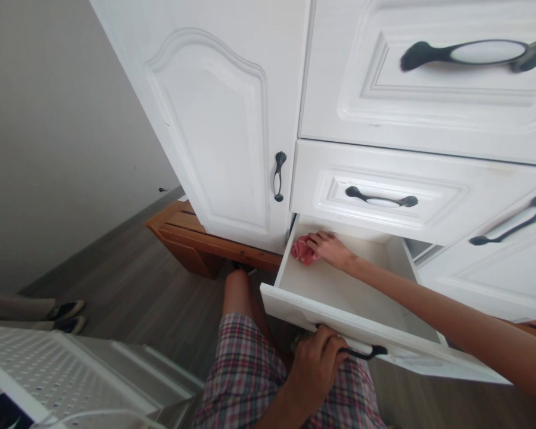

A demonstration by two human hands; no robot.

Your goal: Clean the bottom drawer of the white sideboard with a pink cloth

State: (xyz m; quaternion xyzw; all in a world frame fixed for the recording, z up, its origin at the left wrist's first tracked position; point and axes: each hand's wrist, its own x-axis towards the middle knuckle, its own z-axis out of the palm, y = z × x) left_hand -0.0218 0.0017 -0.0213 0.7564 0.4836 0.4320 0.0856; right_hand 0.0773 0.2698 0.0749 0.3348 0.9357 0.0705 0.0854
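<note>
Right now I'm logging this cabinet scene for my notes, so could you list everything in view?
open drawer: 1, white, pulled out at the bottom
pink cloth: 1, back left corner of the open drawer
closed drawers: at least 3, white, dark handles, above and to the right
cabinet door: 1, white, left of the drawers
wooden base: 1, brown, under the cabinet
shoes: 2, dark, floor at left
plaid shorts: 1, pink-grey, below
left hand: on the open drawer's handle
right hand: on the pink cloth
</note>
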